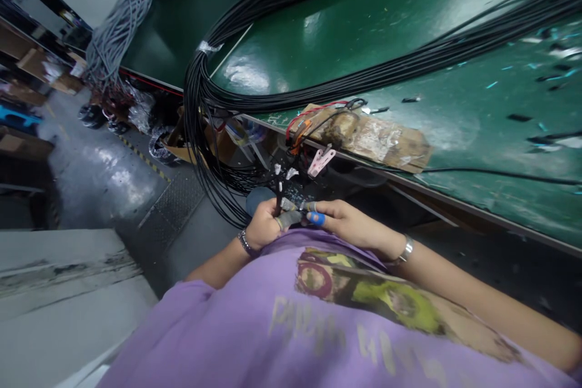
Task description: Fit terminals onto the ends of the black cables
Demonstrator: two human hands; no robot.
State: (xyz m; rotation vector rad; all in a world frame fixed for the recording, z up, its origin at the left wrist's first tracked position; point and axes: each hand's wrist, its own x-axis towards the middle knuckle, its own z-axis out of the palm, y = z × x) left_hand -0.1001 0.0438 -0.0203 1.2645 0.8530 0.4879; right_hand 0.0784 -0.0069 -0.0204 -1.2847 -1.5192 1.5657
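Observation:
Both my hands are held close to my chest, just below the edge of the green bench point(345, 42). My left hand point(262, 225) is closed around a small bunch of thin black wires point(278, 185) with white tips that stand up from the fist. My right hand point(339, 221), with taped fingertips, one blue, pinches the same wire bunch from the right. A thick bundle of long black cables point(200, 109) lies across the bench and hangs over its left edge in a loop.
A taped brown cardboard pad point(386, 136) with red and black wires point(313, 112) sits at the bench edge, a pink clip point(321, 160) hanging below it. A grey cable bundle point(116, 27) drapes at far left over the floor. A grey surface point(59, 291) lies at lower left.

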